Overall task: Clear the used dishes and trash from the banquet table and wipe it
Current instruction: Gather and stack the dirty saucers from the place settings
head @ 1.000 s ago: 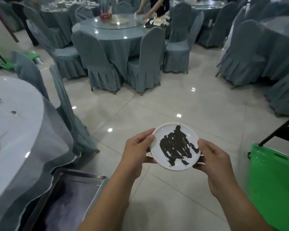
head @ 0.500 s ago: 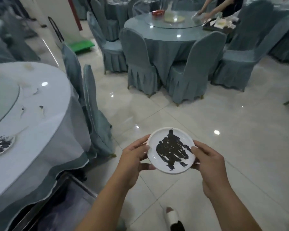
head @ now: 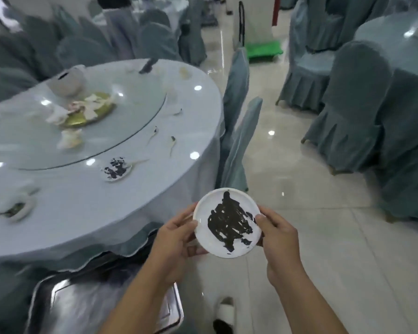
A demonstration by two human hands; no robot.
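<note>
I hold a small white plate (head: 204,233) smeared with black sauce in front of me, above the floor. My left hand (head: 176,239) grips its left rim and my right hand (head: 279,235) grips its right rim. To my left stands the round banquet table (head: 155,184) with a glass turntable (head: 135,116). On the table lie another sauce-smeared plate (head: 115,168), a dirty small dish (head: 17,209), several spoons, a gold platter with scraps (head: 87,112) and a white pot (head: 67,80).
A metal tray (head: 82,307) sits low at the table's near edge, below my left forearm. Two covered chairs (head: 239,131) stand at the table's right side. More covered chairs (head: 357,112) and another table fill the right. A green cart (head: 263,50) stands far back.
My view has swung left, bringing the banquet table and its dishes into full view. Both hands keep their grip on the plate, which stays in front of me.
</note>
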